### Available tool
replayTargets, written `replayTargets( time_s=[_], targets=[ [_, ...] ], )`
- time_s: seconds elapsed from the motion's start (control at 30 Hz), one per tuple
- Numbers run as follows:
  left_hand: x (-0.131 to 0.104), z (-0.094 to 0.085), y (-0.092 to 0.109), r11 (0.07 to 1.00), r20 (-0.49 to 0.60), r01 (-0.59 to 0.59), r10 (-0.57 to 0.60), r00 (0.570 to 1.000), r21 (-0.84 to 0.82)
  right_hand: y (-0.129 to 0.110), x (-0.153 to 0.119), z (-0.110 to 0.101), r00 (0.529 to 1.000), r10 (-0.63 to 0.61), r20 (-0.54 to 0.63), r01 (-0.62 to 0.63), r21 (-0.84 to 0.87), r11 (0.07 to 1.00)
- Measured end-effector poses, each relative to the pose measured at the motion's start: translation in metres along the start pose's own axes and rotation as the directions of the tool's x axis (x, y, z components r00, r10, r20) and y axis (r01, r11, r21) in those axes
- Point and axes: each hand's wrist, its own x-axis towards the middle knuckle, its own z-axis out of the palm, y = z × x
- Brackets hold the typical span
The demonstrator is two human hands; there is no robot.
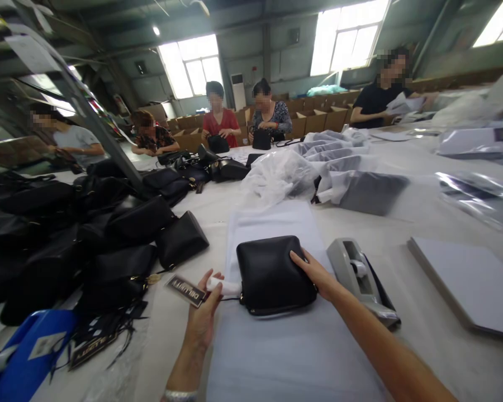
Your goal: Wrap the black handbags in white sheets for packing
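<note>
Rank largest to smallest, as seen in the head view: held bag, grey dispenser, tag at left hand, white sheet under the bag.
1. White sheet
2. Held bag
3. Grey dispenser
4. Tag

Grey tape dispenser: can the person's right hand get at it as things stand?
Probably yes. The grey tape dispenser stands close beside the right hand, with nothing visible between them. The right hand is holding the black bag, though, so it would likely have to let go first.

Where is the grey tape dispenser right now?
In the head view, the grey tape dispenser lies on the table, right of the right hand holding the black bag and left of the white stack.
</note>
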Motion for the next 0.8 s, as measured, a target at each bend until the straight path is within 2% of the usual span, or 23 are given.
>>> replayTargets(
  time_s=[0.07, 0.17, 0.23, 0.27, 0.3, 0.37, 0.43, 0.5, 0.53, 0.6, 0.67, 0.8],
  targets=[
    [0.007, -0.011, 0.004, 0.998, -0.034, -0.027, 0.028, 0.999, 0.048, 0.007, 0.003, 0.001, 0.994, -0.097, -0.053, 0.094, -0.063, 0.994],
    [0.011, -0.027, 0.013, 0.990, -0.180, -0.082, 0.102, 0.978, 0.116, 0.014, -0.005, 0.001, 0.973, -0.174, -0.151, 0.137, -0.227, 0.964],
    [0.005, -0.031, 0.020, 0.928, -0.265, -0.194, 0.284, 0.922, 0.318, 0.016, -0.023, 0.000, 0.928, -0.312, -0.202, 0.214, -0.396, 0.893],
    [-0.001, -0.030, 0.023, 0.847, -0.257, -0.254, 0.404, 0.878, 0.467, 0.015, -0.036, -0.002, 0.888, -0.416, -0.196, 0.281, -0.485, 0.828],
    [-0.008, -0.026, 0.026, 0.729, -0.200, -0.303, 0.515, 0.833, 0.614, 0.015, -0.052, -0.004, 0.838, -0.519, -0.167, 0.352, -0.560, 0.750],
    [-0.025, -0.011, 0.029, 0.452, 0.040, -0.402, 0.624, 0.780, 0.796, 0.015, -0.088, -0.011, 0.756, -0.647, -0.104, 0.442, -0.648, 0.621],
    [-0.040, 0.010, 0.026, 0.255, 0.334, -0.546, 0.567, 0.753, 0.798, 0.018, -0.126, -0.025, 0.726, -0.680, -0.102, 0.443, -0.687, 0.576],
    [-0.047, 0.033, 0.015, 0.167, 0.583, -0.704, 0.447, 0.678, 0.691, 0.029, -0.163, -0.046, 0.704, -0.697, -0.138, 0.384, -0.752, 0.536],
    [-0.047, 0.042, 0.007, 0.144, 0.663, -0.754, 0.392, 0.638, 0.641, 0.037, -0.179, -0.058, 0.693, -0.705, -0.152, 0.332, -0.800, 0.499],
    [-0.042, 0.058, -0.011, 0.118, 0.745, -0.801, 0.309, 0.592, 0.587, 0.057, -0.204, -0.081, 0.696, -0.701, -0.154, 0.197, -0.898, 0.392],
    [-0.032, 0.067, -0.026, 0.092, 0.769, -0.810, 0.270, 0.580, 0.579, 0.078, -0.220, -0.099, 0.730, -0.667, -0.148, 0.059, -0.959, 0.278],
    [-0.019, 0.069, -0.039, 0.009, 0.787, -0.821, 0.278, 0.551, 0.571, 0.111, -0.226, -0.110, 0.794, -0.582, -0.176, -0.114, -0.983, 0.142]
  ],
)
